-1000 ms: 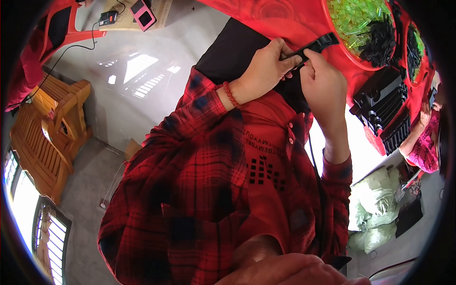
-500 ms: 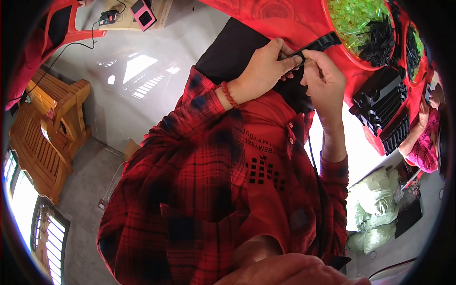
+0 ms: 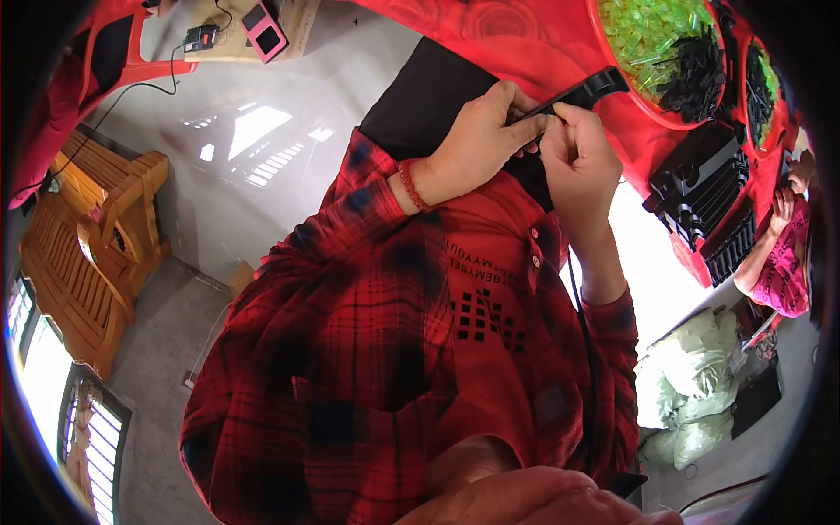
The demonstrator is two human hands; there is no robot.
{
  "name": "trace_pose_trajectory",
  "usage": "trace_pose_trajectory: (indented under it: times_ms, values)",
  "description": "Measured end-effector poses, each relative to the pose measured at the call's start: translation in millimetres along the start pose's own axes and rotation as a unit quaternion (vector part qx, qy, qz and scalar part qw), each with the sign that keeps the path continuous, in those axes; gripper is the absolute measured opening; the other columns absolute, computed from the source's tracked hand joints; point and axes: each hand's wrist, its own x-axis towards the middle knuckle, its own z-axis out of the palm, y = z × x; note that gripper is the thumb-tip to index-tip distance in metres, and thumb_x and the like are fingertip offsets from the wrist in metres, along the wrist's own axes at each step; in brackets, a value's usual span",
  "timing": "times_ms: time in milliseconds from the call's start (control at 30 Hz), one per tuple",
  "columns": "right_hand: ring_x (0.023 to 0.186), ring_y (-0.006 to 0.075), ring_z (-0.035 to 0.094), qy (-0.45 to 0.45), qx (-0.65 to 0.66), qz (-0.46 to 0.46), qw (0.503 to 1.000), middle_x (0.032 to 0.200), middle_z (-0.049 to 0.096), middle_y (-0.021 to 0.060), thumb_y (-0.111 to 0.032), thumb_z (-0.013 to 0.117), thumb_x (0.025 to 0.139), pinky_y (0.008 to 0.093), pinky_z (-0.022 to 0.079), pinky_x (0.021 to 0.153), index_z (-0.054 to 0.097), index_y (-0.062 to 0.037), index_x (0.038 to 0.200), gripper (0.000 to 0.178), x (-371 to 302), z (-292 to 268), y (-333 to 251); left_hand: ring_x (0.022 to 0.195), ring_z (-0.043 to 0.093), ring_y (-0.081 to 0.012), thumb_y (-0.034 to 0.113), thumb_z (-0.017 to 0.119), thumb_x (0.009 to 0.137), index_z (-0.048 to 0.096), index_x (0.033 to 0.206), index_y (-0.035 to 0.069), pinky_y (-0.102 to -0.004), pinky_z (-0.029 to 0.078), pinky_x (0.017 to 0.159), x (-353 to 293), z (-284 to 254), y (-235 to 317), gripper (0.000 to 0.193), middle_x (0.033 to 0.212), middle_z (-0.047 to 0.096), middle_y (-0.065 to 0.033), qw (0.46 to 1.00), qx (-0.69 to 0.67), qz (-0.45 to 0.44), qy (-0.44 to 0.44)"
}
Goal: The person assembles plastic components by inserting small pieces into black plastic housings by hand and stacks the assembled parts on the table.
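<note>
My left hand [image 3: 486,136], with a red bead bracelet at the wrist, is closed round a long black plastic piece [image 3: 597,86]. The piece's broad end points up and right, past my fingers, over the red cloth. My right hand [image 3: 584,162] is closed, with thumb and fingertips pinched close beside the left thumb at the piece's edge. Whether a small part sits in that pinch is hidden. Close to the broad end stands a red basin [image 3: 623,74] holding yellow-green translucent pieces [image 3: 652,31] and a heap of small black strips [image 3: 696,79].
Black plastic parts [image 3: 700,206] lie stacked on the red-covered table [image 3: 516,31] at the right. A second basin [image 3: 761,96] stands beyond. Another person's hand [image 3: 781,210] is at the far right. Pale sacks [image 3: 696,376] rest on the floor; a wooden bench [image 3: 87,245] is left.
Both hands have shifted slightly, the right one to the left along the black piece. More of the piece's broad end now shows beyond my fingers.
</note>
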Motion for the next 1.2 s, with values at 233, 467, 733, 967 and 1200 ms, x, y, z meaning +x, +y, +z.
trace_pose_trajectory:
  times_ms: [233,467,733,967,1200]
  values:
    - [0.055,0.0283,0.061,0.028,-0.087,-0.085,0.992,0.071,0.064,0.0116,-0.003,0.069,0.086,0.0376,0.047,0.052,0.061,-0.0039,0.103,0.019,-2.4,8.3,4.6,0.071,0.065,-0.0130,0.009,0.065,0.095,0.054,0.104,-0.005,-0.0275,0.053,0.063,-4.6,3.3,-4.6,0.020,0.083,0.068,-0.0103,0.998,0.025,0.050,0.038]
    - [0.054,0.0270,0.061,0.031,-0.124,-0.128,0.983,0.069,0.062,0.0097,-0.004,0.070,0.086,0.0384,0.047,0.050,0.059,-0.0053,0.103,0.020,-4.0,8.2,7.2,0.073,0.066,-0.0135,0.008,0.066,0.094,0.054,0.105,-0.005,-0.0285,0.054,0.065,-7.3,3.6,-9.2,0.020,0.086,0.069,-0.0113,0.995,0.054,0.070,0.044]
    - [0.051,0.0258,0.059,0.071,-0.163,-0.129,0.976,0.065,0.059,0.0081,-0.004,0.070,0.086,0.0383,0.047,0.048,0.059,-0.0052,0.102,0.019,-10.8,13.6,10.0,0.082,0.061,-0.0050,0.006,0.066,0.096,0.056,0.105,-0.001,-0.0214,0.053,0.069,-8.8,6.3,-10.5,0.015,0.091,0.066,-0.0030,0.999,0.026,0.012,0.040]
    - [0.052,0.0235,0.060,0.076,-0.181,-0.128,0.972,0.068,0.060,0.0095,-0.002,0.067,0.087,0.0361,0.047,0.048,0.061,-0.0039,0.107,0.022,-11.3,8.7,4.7,0.070,0.060,-0.0048,0.008,0.068,0.095,0.056,0.102,0.001,-0.0200,0.051,0.060,-5.0,2.4,-6.2,0.015,0.082,0.066,-0.0029,0.999,0.021,-0.023,0.027]
    - [0.061,0.0084,0.054,0.096,0.033,0.013,0.995,0.081,0.062,0.0063,-0.008,0.064,0.096,0.0237,0.044,0.055,0.043,0.0073,0.134,0.046,6.1,-3.5,4.7,0.064,0.063,-0.0100,0.012,0.068,0.096,0.055,0.095,0.003,-0.0224,0.052,0.056,-2.0,-3.2,-2.7,0.015,0.083,0.068,-0.0063,0.992,-0.090,-0.085,0.015]
